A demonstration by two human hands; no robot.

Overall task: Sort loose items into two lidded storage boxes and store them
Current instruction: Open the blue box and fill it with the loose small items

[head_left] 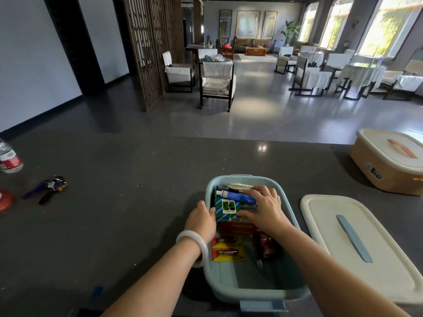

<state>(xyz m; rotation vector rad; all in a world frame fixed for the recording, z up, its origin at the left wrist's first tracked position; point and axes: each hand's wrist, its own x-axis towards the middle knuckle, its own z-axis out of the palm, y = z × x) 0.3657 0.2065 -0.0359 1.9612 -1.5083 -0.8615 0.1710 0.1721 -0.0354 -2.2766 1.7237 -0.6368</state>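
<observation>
The dark counter [114,179] fills the lower view. Its far edge runs straight across beyond the boxes, and a wide bare stretch lies left of centre.

The blue box [229,284] stands open just in front of the person, its long axis running from near to far. Just to its right the white lid [327,220] lies flat and apart from it. The lid's blue handle [353,239] runs diagonally, from far-left to near-right. Further right, at the far edge of the counter, sits the peach box [384,170] with its lid on.

The left hand [201,219] grips the blue box's left wall, fingers curled over the rim and their tips hidden behind a striped packet [227,208]. The right hand [263,208] reaches into the far half and clasps a blue tube [238,196]. The tube lies crosswise on the packet, white cap pointing left.

Nearer in the box lie two yellow battery packs [227,248] and some red items [267,244].

Well to the left stand a bottle [9,159] and a bunch of keys [49,186].
</observation>
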